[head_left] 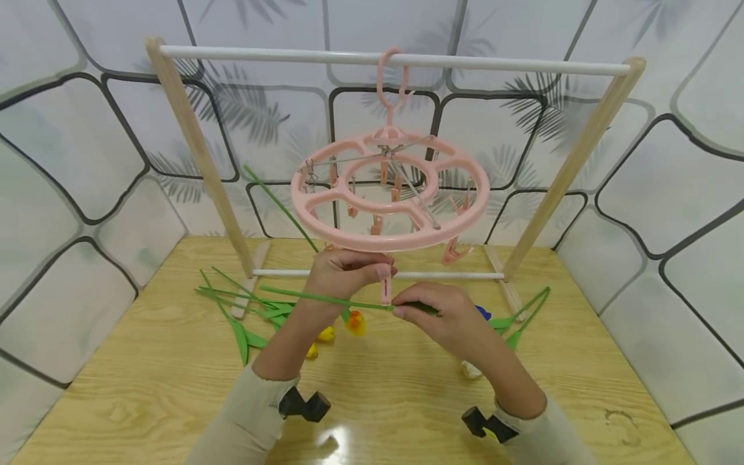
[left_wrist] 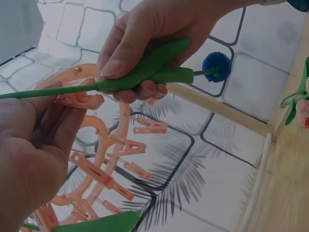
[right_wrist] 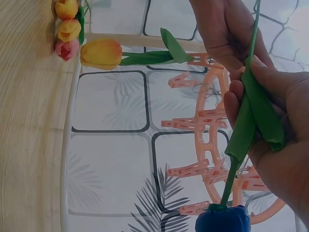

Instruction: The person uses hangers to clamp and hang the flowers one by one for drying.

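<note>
Pale sleeves (head_left: 247,413) angle inward, converging below the pink hanger (head_left: 395,243). Just under its front rim, the right hand (head_left: 447,320) grips a blue flower (right_wrist: 241,126) by leaves and stem, while the left hand (head_left: 343,274) pinches a clothespin (head_left: 386,290) right at that stem. An off-centre bite could let the smooth stem slip; tugging downward might set the hanger swinging.
</note>
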Demonstrator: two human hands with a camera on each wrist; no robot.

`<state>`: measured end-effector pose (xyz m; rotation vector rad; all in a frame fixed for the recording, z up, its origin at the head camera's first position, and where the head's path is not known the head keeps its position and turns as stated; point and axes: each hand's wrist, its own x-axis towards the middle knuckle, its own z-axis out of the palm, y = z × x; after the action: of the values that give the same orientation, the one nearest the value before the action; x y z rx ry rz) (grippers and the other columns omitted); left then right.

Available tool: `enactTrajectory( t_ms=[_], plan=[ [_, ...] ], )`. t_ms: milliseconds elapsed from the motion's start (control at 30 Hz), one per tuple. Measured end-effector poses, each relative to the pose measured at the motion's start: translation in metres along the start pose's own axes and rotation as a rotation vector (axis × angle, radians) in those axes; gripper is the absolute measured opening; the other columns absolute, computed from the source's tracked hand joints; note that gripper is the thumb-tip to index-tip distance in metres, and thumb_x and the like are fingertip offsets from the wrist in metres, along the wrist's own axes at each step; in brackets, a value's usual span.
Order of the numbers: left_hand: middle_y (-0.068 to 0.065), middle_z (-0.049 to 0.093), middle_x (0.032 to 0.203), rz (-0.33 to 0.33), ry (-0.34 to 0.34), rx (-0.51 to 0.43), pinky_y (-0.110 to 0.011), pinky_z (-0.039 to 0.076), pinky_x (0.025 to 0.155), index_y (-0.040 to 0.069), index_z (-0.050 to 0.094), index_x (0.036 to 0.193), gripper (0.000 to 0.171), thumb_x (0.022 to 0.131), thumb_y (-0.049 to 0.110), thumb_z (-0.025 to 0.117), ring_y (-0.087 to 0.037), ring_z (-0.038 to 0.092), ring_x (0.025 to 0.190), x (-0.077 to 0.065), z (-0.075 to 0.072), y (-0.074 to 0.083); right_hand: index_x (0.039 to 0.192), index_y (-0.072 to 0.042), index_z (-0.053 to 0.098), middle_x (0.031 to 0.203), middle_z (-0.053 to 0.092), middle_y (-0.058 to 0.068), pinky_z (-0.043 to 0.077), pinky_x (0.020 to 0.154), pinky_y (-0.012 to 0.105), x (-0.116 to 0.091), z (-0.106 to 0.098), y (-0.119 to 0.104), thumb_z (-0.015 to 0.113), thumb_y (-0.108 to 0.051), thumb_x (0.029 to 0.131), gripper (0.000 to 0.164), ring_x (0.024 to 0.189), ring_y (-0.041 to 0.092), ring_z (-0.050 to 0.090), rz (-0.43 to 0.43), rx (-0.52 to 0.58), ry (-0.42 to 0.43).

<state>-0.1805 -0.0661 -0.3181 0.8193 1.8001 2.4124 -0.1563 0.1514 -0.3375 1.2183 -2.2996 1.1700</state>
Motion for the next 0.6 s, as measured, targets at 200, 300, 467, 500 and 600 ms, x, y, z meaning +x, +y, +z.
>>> enactTrajectory(
  t_ms=[200,300,467,500,600],
  plan=[
    [-0.003,0.078,0.093,-0.001,-0.018,-0.041,-0.037,0.061,0.088,0.015,0.082,0.091,0.017,0.089,0.0,0.075,-0.018,0.076,0.091,0.0018,-0.0009,-0.0046,0.104,-0.015,0.076,0.096,0.074,-0.004,0.056,0.07,0.023,-0.0008,0.0003,0.0003,0.074,-0.005,0.091,0.017,0.081,0.005,0.064,0.017,0.006,-0.007],
    [-0.004,0.078,0.094,-0.012,-0.027,-0.038,-0.038,0.06,0.089,0.015,0.082,0.092,0.016,0.089,0.0,0.074,-0.019,0.076,0.091,0.002,-0.0022,-0.0057,0.107,-0.014,0.074,0.1,0.074,-0.003,0.057,0.076,0.025,-0.0017,-0.0004,0.0004,0.072,-0.002,0.092,0.019,0.087,0.007,0.066,0.002,0.009,-0.025],
    [-0.005,0.078,0.094,-0.007,-0.047,-0.008,-0.04,0.06,0.09,0.011,0.081,0.093,0.015,0.09,-0.001,0.073,-0.021,0.075,0.091,0.0019,-0.0036,-0.007,0.11,-0.013,0.071,0.104,0.073,-0.001,0.058,0.08,0.027,-0.003,-0.0021,-0.0006,0.07,-0.001,0.093,0.021,0.093,0.009,0.067,-0.011,-0.001,-0.039],
    [-0.004,0.078,0.093,-0.008,-0.047,-0.001,-0.04,0.06,0.09,0.011,0.081,0.094,0.014,0.09,-0.001,0.074,-0.021,0.075,0.091,0.0018,-0.0037,-0.0071,0.109,-0.013,0.071,0.104,0.073,-0.002,0.058,0.08,0.027,-0.0028,-0.0024,-0.0009,0.071,-0.001,0.093,0.02,0.094,0.009,0.067,-0.008,-0.004,-0.037],
    [-0.004,0.078,0.091,-0.019,-0.042,0.026,-0.038,0.061,0.087,0.009,0.081,0.095,0.012,0.089,0.001,0.075,-0.02,0.075,0.089,0.0012,-0.0041,-0.0073,0.106,-0.014,0.072,0.104,0.073,-0.002,0.058,0.079,0.028,-0.0016,-0.0023,-0.0011,0.071,-0.001,0.092,0.019,0.094,0.01,0.067,-0.019,-0.014,-0.019]
  ],
)
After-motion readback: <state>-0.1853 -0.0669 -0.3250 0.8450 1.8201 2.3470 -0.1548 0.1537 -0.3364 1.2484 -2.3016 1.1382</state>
